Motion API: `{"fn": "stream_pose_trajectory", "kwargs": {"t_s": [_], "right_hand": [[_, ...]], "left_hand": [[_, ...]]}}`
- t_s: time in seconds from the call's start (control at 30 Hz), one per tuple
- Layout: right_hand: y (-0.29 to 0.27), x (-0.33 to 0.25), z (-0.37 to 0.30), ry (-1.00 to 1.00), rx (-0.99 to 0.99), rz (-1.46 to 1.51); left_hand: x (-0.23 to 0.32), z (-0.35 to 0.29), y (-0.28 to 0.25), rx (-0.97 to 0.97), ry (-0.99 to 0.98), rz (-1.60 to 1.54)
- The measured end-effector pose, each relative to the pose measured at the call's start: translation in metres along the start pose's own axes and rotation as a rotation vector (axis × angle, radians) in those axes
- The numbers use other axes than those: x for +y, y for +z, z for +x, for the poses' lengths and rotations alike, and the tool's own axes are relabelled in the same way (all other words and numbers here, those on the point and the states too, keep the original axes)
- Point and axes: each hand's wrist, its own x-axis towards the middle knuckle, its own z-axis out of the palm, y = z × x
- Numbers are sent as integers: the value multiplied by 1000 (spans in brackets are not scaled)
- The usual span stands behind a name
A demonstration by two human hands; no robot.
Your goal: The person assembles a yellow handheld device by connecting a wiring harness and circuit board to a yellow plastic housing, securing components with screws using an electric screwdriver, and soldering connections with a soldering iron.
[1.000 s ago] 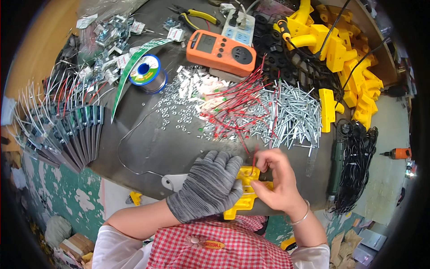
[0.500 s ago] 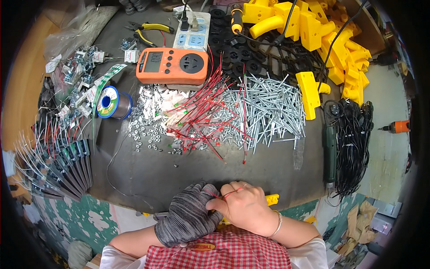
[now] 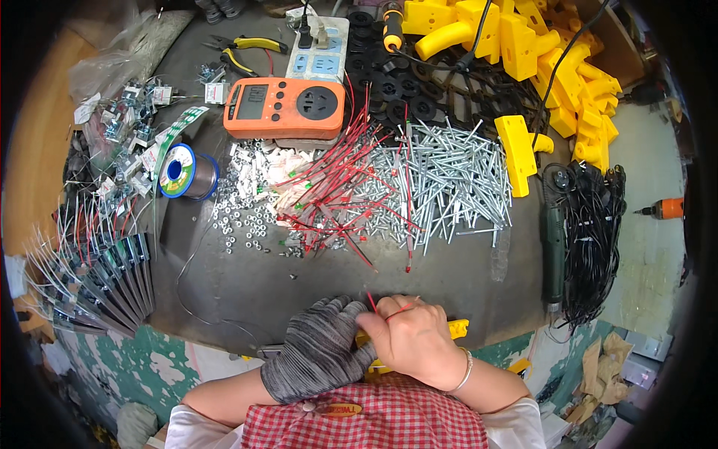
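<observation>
My left hand [image 3: 318, 344], in a grey striped knit glove, is closed at the table's near edge. Its fingertips curl against a yellow plastic part [image 3: 458, 328], which shows between and beyond both hands but is mostly covered. Pressed up against it is my bare right hand [image 3: 419, 340], its fingers bent and closed. A thin red wire [image 3: 372, 302] sticks up between thumb and forefinger and loops across the right fingers. Where the wire meets the yellow part is hidden under the hands.
Beyond the hands lie long screws [image 3: 456, 179], red-wired pieces [image 3: 340, 187] and small nuts [image 3: 243, 221]. An orange meter [image 3: 288, 108] stands behind, with a solder spool [image 3: 188, 172] to its left. Yellow housings [image 3: 516, 49] pile up far right, near black cables [image 3: 591, 247]. Wired boards [image 3: 112, 288] fan out left.
The red wire's end now stands up more steeply between my hands. Both hands have shifted slightly to the right, still together, and more yellow plastic shows between them.
</observation>
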Motion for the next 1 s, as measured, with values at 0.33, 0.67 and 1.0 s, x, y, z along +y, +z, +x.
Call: {"fn": "stream_pose_trajectory", "kwargs": {"t_s": [0.33,0.67,1.0], "right_hand": [[-26,9,3,29,156,139],[-25,9,1,-84,203,15],[-13,14,9,-143,110,150]], "left_hand": [[-1,16,-14,268,121,203],[-2,-10,22,370,248,341],[-8,0,27,510,124,106]]}}
